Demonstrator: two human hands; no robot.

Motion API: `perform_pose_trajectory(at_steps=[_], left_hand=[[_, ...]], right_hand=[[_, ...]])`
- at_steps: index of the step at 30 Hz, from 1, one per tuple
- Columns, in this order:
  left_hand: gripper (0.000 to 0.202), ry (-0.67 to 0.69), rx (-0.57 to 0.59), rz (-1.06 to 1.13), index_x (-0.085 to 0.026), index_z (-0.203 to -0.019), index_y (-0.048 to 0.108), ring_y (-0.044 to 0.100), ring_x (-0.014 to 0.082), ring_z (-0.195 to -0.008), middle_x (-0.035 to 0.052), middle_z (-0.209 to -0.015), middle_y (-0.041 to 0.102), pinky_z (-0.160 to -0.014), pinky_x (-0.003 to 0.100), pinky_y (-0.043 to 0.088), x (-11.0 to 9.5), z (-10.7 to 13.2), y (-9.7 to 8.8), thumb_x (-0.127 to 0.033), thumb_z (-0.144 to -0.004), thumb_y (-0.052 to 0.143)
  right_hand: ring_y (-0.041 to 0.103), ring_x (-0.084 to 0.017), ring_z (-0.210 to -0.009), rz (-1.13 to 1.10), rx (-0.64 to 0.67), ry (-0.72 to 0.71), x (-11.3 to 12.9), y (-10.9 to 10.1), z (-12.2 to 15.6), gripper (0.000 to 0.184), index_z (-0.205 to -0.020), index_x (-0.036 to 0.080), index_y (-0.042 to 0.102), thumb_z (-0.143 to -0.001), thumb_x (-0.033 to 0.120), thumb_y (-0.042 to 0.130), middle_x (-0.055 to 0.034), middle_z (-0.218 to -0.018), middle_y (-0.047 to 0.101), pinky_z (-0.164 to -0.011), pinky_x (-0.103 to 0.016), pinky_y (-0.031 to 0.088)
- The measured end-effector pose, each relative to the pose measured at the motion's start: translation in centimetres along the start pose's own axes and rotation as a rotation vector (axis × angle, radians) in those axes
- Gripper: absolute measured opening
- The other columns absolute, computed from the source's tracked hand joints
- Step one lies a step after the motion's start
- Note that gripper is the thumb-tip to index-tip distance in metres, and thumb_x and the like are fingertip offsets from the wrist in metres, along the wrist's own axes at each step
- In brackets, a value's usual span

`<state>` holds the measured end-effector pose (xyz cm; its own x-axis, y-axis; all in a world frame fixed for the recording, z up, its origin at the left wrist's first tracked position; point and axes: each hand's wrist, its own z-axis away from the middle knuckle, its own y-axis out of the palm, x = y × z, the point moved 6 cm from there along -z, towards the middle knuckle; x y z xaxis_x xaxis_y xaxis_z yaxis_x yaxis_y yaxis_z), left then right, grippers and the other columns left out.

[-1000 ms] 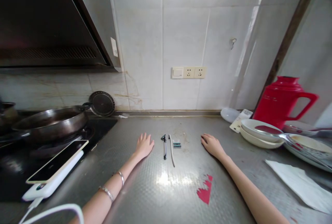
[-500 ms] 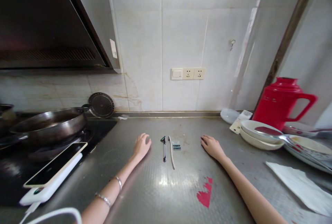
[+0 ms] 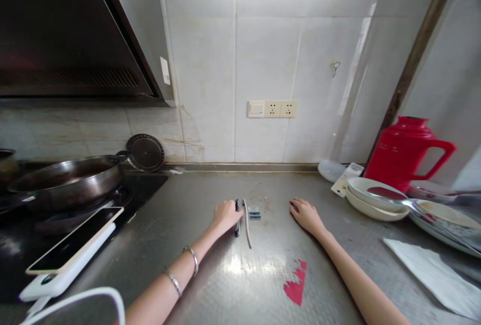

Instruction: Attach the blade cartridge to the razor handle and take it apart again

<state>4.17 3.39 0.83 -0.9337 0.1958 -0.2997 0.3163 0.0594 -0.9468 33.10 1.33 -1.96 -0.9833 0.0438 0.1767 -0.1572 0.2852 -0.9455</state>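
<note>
On the steel counter [image 3: 240, 275] lie a black pen-like tool [image 3: 237, 224], a thin white stick [image 3: 247, 224] and two small dark-green pieces [image 3: 254, 212], side by side. My left hand [image 3: 226, 214] lies against the black tool, its fingers curled down over the tool's upper half. Whether they grip it I cannot make out. My right hand [image 3: 305, 213] rests flat on the counter to the right of the small pieces, fingers loosely apart, holding nothing.
A pan [image 3: 63, 182] sits on the hob at left, with a phone [image 3: 73, 242] on a white power bank in front. At right stand a red jug [image 3: 406, 152], stacked bowls [image 3: 370, 197], plates and white paper [image 3: 432, 270]. A red mark [image 3: 296, 287] shows on the counter.
My left hand has slid right across the counter, from a hand's width left of the black tool to touching it. My right hand has stayed where it was.
</note>
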Motion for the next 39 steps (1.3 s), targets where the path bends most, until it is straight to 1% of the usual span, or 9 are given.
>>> perform_pose_trajectory(at_steps=[7,11,14,17,19,21,26,33,39], left_hand=[[0.03,-0.037,0.053,-0.074,-0.015,-0.091,0.069,0.064,0.0291,-0.092,0.0181,-0.095,0.068,-0.072,0.034,0.047,-0.6,-0.2,0.3,-0.032,-0.074,0.051],[0.028,-0.024,0.047,-0.073,-0.015,-0.087,0.069,0.064,0.0289,-0.088,0.018,-0.092,0.069,-0.069,0.033,0.047,-0.3,-0.3,0.5,-0.031,-0.074,0.05],[0.022,-0.035,0.03,-0.022,-0.016,-0.076,0.068,0.065,0.0264,-0.084,0.0149,-0.082,0.069,-0.067,0.03,0.045,0.2,-0.7,0.4,-0.03,-0.073,0.052],[0.025,-0.011,0.028,0.147,-0.015,-0.053,0.058,0.063,0.0226,-0.072,0.0074,-0.059,0.062,-0.062,0.027,0.042,0.7,-1.7,-0.4,-0.032,-0.071,0.053],[0.032,-0.031,0.068,0.382,-0.015,-0.045,0.048,0.06,0.0183,-0.062,0.0017,-0.046,0.051,-0.057,0.024,0.04,1.3,-2.4,-0.9,-0.033,-0.07,0.056],[0.033,-0.072,0.143,0.571,-0.015,-0.047,0.046,0.056,0.0145,-0.051,-0.001,-0.042,0.046,-0.052,0.023,0.04,1.9,-2.8,-1.1,-0.033,-0.073,0.054],[0.024,-0.212,0.357,1.073,-0.011,-0.064,0.055,0.058,0.0125,-0.049,0.0054,-0.055,0.061,-0.052,0.024,0.047,2.9,-2.5,-0.2,-0.029,-0.079,0.049],[0.02,-0.392,0.191,1.307,-0.01,-0.07,0.058,0.044,0.0049,-0.034,0.0003,-0.05,0.057,-0.034,0.017,0.034,4.6,-2.1,0.4,-0.027,-0.079,0.051],[0.021,-0.436,0.205,1.375,-0.014,-0.068,0.049,0.037,0.0027,-0.031,-0.0066,-0.043,0.043,-0.032,0.014,0.027,4.3,-1.9,1.0,-0.031,-0.081,0.047]], right_hand=[[0.046,-0.024,-0.117,-0.005,-0.008,0.005,-0.1,0.1,-0.1,0.041,-0.115,0.019,0.06,-0.086,0.032,0.035,-0.0107,-0.126,0.055,-0.094,-0.037,0.036],[0.047,-0.024,-0.116,-0.01,-0.01,-0.005,-0.3,0.4,-0.2,0.041,-0.114,0.018,0.06,-0.086,0.032,0.034,-0.0107,-0.126,0.055,-0.093,-0.037,0.036],[0.047,-0.024,-0.116,-0.018,-0.016,-0.005,-0.3,0.4,-0.2,0.04,-0.114,0.019,0.061,-0.086,0.032,0.035,-0.0107,-0.125,0.055,-0.094,-0.036,0.035],[0.047,-0.025,-0.116,-0.011,-0.013,-0.006,-0.2,0.3,-0.1,0.04,-0.115,0.018,0.06,-0.086,0.032,0.035,-0.0112,-0.126,0.055,-0.093,-0.038,0.036],[0.047,-0.025,-0.116,-0.005,-0.012,-0.01,-0.1,0.2,-0.1,0.04,-0.114,0.018,0.06,-0.086,0.032,0.035,-0.0113,-0.125,0.055,-0.092,-0.038,0.036],[0.048,-0.025,-0.115,-0.002,-0.013,-0.012,0.0,0.1,-0.1,0.04,-0.114,0.017,0.06,-0.086,0.032,0.034,-0.0112,-0.124,0.055,-0.091,-0.038,0.037],[0.048,-0.025,-0.114,-0.001,-0.01,-0.003,0.0,0.1,-0.1,0.039,-0.113,0.019,0.06,-0.086,0.032,0.035,-0.0107,-0.124,0.056,-0.089,-0.037,0.038],[0.049,-0.024,-0.112,-0.009,-0.02,-0.004,-0.2,0.2,-0.1,0.037,-0.112,0.02,0.061,-0.085,0.03,0.037,-0.01,-0.123,0.057,-0.09,-0.036,0.036],[0.049,-0.025,-0.112,-0.004,-0.022,-0.02,0.0,0.0,0.0,0.039,-0.113,0.018,0.06,-0.086,0.031,0.036,-0.0108,-0.122,0.057,-0.089,-0.037,0.038]])
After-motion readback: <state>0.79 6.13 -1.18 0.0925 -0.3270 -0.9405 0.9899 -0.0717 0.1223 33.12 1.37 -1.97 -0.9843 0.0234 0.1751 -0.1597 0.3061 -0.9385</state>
